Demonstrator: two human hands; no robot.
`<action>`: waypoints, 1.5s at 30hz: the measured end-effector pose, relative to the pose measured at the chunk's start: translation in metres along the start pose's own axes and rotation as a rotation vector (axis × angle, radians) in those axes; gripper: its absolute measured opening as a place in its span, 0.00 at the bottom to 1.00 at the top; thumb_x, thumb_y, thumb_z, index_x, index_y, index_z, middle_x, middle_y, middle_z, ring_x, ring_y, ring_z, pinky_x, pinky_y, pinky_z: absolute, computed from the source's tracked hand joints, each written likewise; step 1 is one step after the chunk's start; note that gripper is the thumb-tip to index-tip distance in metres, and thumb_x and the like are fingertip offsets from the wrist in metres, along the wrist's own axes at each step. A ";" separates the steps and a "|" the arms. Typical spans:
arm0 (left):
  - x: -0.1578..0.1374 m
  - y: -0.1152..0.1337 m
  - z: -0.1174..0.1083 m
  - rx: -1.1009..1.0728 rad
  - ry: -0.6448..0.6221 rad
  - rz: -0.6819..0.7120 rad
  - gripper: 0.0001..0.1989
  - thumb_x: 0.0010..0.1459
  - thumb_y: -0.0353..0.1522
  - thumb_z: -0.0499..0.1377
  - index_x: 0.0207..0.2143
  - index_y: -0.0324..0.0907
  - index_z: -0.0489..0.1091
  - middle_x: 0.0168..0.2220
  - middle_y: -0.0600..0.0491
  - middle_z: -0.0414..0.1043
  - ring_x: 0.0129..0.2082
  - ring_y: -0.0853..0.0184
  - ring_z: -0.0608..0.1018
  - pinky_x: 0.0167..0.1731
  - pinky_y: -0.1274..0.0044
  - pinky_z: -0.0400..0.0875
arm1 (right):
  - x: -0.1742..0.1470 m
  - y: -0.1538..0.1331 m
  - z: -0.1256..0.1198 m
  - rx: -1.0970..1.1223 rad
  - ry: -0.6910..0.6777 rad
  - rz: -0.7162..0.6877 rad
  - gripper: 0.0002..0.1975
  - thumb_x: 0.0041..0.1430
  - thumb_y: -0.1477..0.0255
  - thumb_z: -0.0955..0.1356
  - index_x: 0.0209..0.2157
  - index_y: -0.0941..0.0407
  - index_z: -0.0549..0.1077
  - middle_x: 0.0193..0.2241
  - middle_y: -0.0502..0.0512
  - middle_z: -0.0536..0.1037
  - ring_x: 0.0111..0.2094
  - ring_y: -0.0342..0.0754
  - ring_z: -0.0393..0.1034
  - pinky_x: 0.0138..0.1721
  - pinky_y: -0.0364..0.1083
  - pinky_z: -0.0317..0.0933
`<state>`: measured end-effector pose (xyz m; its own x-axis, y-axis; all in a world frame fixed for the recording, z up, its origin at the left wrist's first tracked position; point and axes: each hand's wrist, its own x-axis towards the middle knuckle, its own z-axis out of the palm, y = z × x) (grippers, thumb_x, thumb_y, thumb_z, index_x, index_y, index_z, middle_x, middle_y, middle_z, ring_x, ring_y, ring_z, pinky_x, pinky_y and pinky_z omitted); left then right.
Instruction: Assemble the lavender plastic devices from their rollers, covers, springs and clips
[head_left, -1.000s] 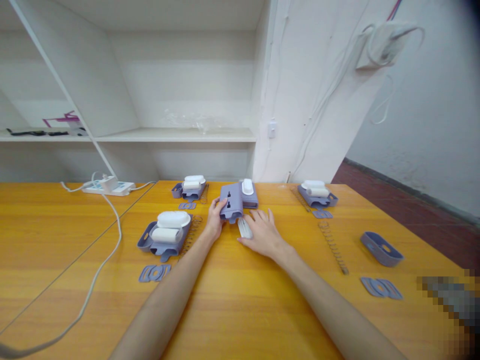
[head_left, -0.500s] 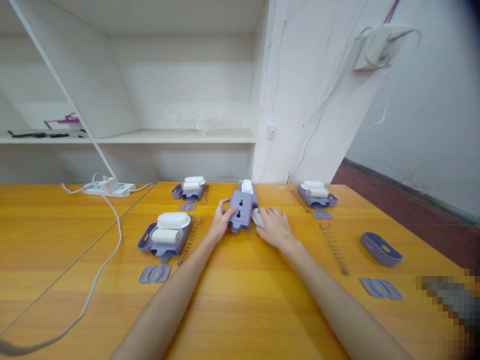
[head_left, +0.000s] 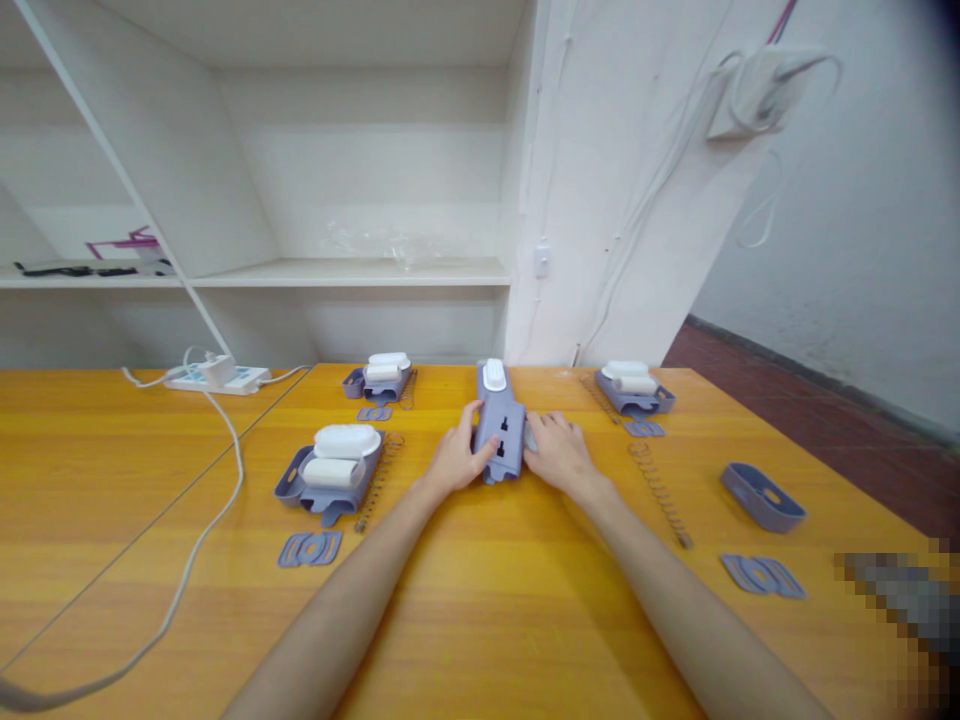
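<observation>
Nearer the person than a second ago, the purple case [head_left: 512,437] sits in the left hand's [head_left: 455,459] grip; the right hand [head_left: 560,456] holds a partly hidden white piece [head_left: 530,436] beside it. Rightward on the worktop [head_left: 600,610], spring [head_left: 660,493], cup [head_left: 752,502] and flat plates [head_left: 762,577] lie unjoined.

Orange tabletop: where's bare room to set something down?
Bare wood: between the forearms, this side of the slotted purple case; also left of the white cable, this side of the power strip. Crowded beside the left forearm: white pieces, a spring, flat purple pieces.
</observation>
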<state>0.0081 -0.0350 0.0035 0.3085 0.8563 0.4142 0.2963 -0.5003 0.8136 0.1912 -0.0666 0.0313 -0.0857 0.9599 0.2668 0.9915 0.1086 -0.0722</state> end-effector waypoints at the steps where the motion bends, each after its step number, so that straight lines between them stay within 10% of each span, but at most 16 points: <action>1: -0.001 0.002 0.000 0.029 0.000 0.015 0.32 0.51 0.42 0.59 0.57 0.44 0.56 0.29 0.52 0.72 0.25 0.63 0.74 0.29 0.75 0.66 | 0.000 0.001 0.000 0.005 -0.002 -0.001 0.17 0.54 0.67 0.62 0.46 0.56 0.64 0.42 0.63 0.74 0.48 0.58 0.61 0.43 0.52 0.52; 9: -0.003 0.007 0.000 0.199 -0.026 0.020 0.36 0.51 0.45 0.58 0.60 0.47 0.52 0.37 0.49 0.73 0.30 0.60 0.75 0.35 0.72 0.66 | 0.000 0.004 -0.002 0.018 -0.020 0.005 0.33 0.54 0.68 0.63 0.61 0.55 0.49 0.46 0.65 0.72 0.50 0.59 0.59 0.43 0.53 0.52; 16: -0.001 0.002 -0.001 0.315 -0.122 -0.029 0.33 0.55 0.43 0.54 0.62 0.46 0.49 0.36 0.50 0.74 0.30 0.63 0.75 0.34 0.73 0.68 | 0.001 0.006 -0.005 -0.051 -0.077 0.064 0.24 0.53 0.67 0.63 0.53 0.53 0.59 0.43 0.61 0.73 0.49 0.59 0.59 0.42 0.53 0.53; 26: 0.006 -0.007 -0.003 -0.025 -0.091 -0.065 0.26 0.55 0.41 0.56 0.55 0.42 0.63 0.53 0.48 0.67 0.49 0.60 0.72 0.50 0.71 0.64 | 0.003 0.017 0.000 -0.122 -0.068 0.144 0.19 0.53 0.67 0.63 0.48 0.52 0.64 0.42 0.60 0.73 0.48 0.58 0.59 0.41 0.54 0.54; 35: 0.013 -0.010 -0.004 -0.186 -0.117 -0.172 0.23 0.55 0.43 0.56 0.49 0.38 0.69 0.47 0.47 0.73 0.43 0.60 0.75 0.44 0.71 0.68 | 0.003 0.020 0.001 -0.123 -0.072 0.159 0.21 0.53 0.66 0.63 0.50 0.51 0.63 0.42 0.60 0.72 0.49 0.59 0.59 0.41 0.55 0.54; 45: 0.001 0.005 -0.001 0.223 -0.070 0.105 0.40 0.36 0.49 0.67 0.52 0.46 0.63 0.48 0.48 0.66 0.46 0.59 0.71 0.48 0.68 0.66 | 0.004 0.021 0.001 -0.115 -0.066 0.159 0.20 0.53 0.67 0.63 0.49 0.51 0.64 0.42 0.60 0.73 0.48 0.59 0.59 0.41 0.55 0.54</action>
<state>0.0092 -0.0364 0.0088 0.4072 0.7912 0.4563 0.4492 -0.6085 0.6542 0.2118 -0.0605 0.0301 0.0699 0.9780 0.1967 0.9974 -0.0719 0.0033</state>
